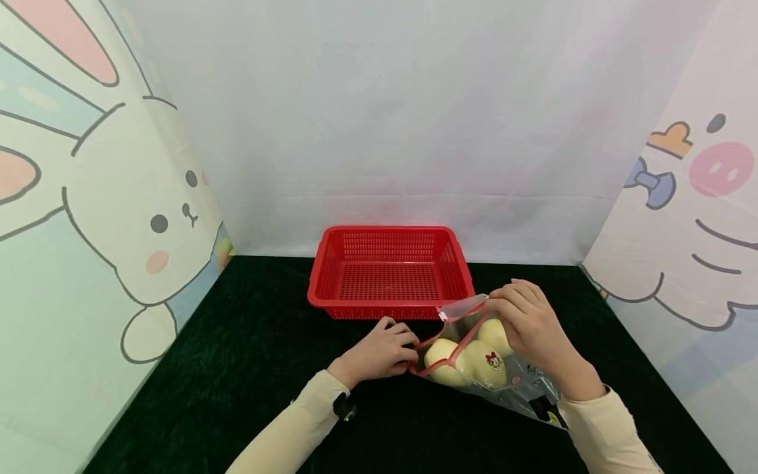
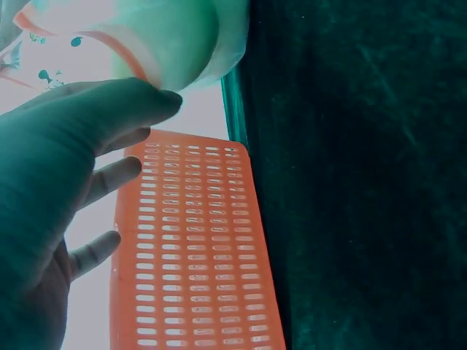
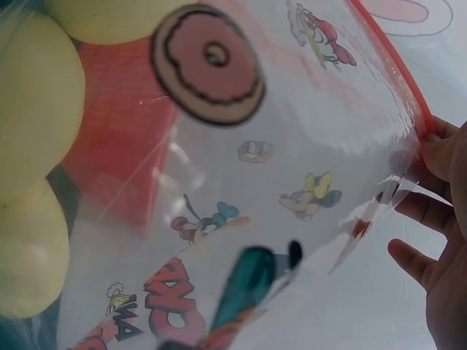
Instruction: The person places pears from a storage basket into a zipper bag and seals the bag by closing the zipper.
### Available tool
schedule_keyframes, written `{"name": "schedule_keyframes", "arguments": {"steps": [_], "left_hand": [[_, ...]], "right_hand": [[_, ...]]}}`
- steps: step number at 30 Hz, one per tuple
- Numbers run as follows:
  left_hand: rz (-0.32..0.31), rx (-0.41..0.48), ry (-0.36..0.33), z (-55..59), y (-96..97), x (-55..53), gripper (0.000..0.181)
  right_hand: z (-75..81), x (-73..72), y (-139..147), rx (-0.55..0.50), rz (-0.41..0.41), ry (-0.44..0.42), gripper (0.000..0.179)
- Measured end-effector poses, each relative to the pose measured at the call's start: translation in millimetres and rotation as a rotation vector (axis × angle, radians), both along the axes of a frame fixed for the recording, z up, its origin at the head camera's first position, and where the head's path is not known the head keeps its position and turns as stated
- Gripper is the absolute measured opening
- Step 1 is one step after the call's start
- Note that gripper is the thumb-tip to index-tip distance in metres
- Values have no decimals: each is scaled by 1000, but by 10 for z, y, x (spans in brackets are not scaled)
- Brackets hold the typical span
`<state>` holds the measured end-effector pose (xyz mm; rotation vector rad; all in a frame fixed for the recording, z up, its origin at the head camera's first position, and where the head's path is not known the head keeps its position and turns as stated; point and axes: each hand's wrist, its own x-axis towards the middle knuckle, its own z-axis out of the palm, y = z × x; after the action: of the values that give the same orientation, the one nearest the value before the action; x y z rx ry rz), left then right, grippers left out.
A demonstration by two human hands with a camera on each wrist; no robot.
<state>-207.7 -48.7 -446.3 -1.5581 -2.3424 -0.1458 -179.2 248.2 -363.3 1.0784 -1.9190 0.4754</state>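
Note:
A clear plastic zip bag (image 1: 515, 380) with a red-edged mouth and cartoon prints lies tilted on the dark cloth, its mouth facing left. Several pale yellow rounded objects (image 1: 453, 362) are inside; their kind is not clear. My left hand (image 1: 379, 352) pinches the mouth's red edge on the left; in the left wrist view the thumb (image 2: 139, 102) lies against that edge. With fingertips and thumb, my right hand (image 1: 533, 329) grips the upper rim and holds it raised. The right wrist view shows the bag's printed side (image 3: 292, 146) stretched toward these fingers.
A red perforated plastic basket (image 1: 391, 311) stands just behind the bag, near the back wall; nothing shows inside it. Dark green cloth (image 1: 225, 395) covers the table. White curtains with cartoon animals (image 1: 118, 230) enclose the sides and back.

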Motion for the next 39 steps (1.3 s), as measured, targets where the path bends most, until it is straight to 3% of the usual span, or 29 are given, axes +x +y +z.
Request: {"name": "schedule_keyframes", "arguments": {"steps": [9, 18, 29, 39], "left_hand": [[-6, 15, 16, -12, -20, 9, 9], [-22, 106, 41, -47, -22, 22, 9], [-23, 208, 33, 11, -18, 34, 16], [-23, 313, 152, 156, -2, 34, 16]], "right_hand": [[3, 5, 4, 5, -9, 0, 40], [11, 0, 59, -37, -24, 27, 40], [87, 18, 114, -113, -38, 64, 36], [156, -21, 161, -182, -23, 107, 35]]}}
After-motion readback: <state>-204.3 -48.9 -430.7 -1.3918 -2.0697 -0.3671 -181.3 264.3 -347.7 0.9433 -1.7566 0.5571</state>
